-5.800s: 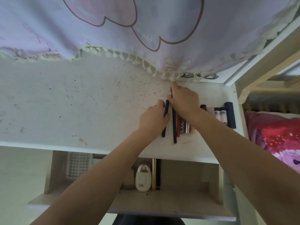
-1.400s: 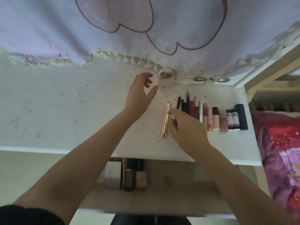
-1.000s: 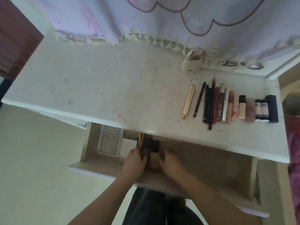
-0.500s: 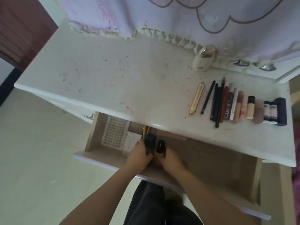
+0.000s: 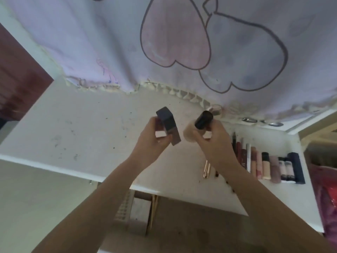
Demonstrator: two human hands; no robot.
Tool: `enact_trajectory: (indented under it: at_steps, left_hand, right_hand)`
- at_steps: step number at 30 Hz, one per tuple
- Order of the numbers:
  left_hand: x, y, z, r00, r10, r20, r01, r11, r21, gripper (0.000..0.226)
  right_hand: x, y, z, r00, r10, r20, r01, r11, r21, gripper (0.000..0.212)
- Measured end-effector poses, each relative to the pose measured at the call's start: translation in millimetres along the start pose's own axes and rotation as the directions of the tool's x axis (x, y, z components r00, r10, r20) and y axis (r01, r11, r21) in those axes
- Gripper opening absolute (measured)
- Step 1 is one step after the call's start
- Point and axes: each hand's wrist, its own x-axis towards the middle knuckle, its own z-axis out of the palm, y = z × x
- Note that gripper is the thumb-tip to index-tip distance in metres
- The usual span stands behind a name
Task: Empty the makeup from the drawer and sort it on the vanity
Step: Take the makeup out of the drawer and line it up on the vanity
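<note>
Gripping a square-sided bottle with a dark cap and mauve body (image 5: 168, 127), the left hand (image 5: 152, 141) is raised above the white, speckled vanity top (image 5: 87, 128). The right hand (image 5: 212, 141) clasps a round black-capped tube (image 5: 203, 119). No lettering is legible. A sorted row of lip and foundation tubes (image 5: 269, 166) lies at right; the open wooden drawer (image 5: 182, 225) sits below.

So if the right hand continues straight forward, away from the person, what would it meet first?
Probably the small pale bottle standing at the hem of the lilac curtain, just beyond the right hand and its black-capped bottle. Depth is unclear.
</note>
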Motion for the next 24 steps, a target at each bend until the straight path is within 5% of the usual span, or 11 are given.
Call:
enact_trajectory:
  at_steps: [7,16,20,24]
  left_hand:
    - [107.5,-27.7,38.5,0.997,0.081,-0.002,-0.081,0.995,0.055,0.033]
    - [143.5,-30.5,53.0,0.995,0.095,0.033,-0.098,0.990,0.106,0.039]
    - [112.8,-21.8,38.1,0.994,0.045,0.099,-0.064,0.979,0.194,0.055]
    - [13.9,-25.1,10.2,0.991,0.123,-0.056,-0.113,0.980,0.162,0.023]
  right_hand:
    - [68.7,22.5,37.4,0.995,-0.013,-0.099,-0.020,0.945,-0.327,0.026]
    - [94.0,26.0,44.5,0.984,0.075,-0.160,-0.098,0.985,-0.143,0.026]
    - [65.8,12.0,31.8,0.988,0.076,-0.137,-0.101,0.976,-0.192,0.050]
    - [-29.1,-0.7,15.6,0.964,-0.261,-0.041,0.248,0.947,-0.204,0.033]
